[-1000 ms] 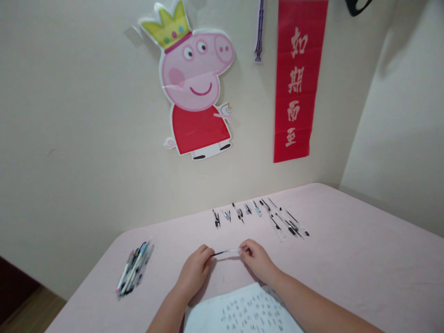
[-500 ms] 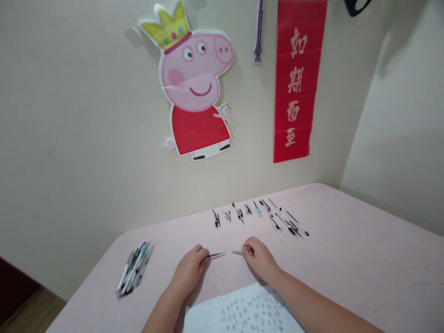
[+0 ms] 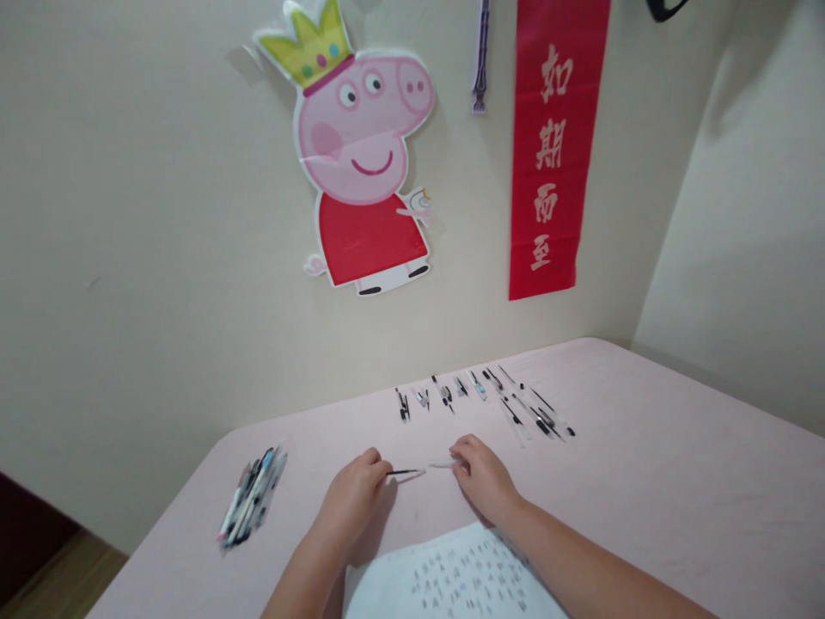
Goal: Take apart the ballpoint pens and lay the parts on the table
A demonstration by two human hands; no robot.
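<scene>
My left hand (image 3: 351,499) pinches a thin pen piece with a black end (image 3: 405,472) just above the pink table (image 3: 644,481). My right hand (image 3: 480,477) pinches a short clear pen piece (image 3: 442,465) a little to the right. The two pieces point at each other with a small gap between them. A white sheet with rows of written characters (image 3: 455,580) lies close to me, under my forearms.
A bundle of pens (image 3: 251,497) lies at the table's left. A row of several taken-apart pen parts (image 3: 483,400) lies beyond my hands near the wall. A cartoon pig cutout (image 3: 361,155) and a red banner (image 3: 551,146) hang on the wall.
One second ago both hands held one joined pen piece. It has come apart into two pieces, and my hands have drawn slightly away from each other.
</scene>
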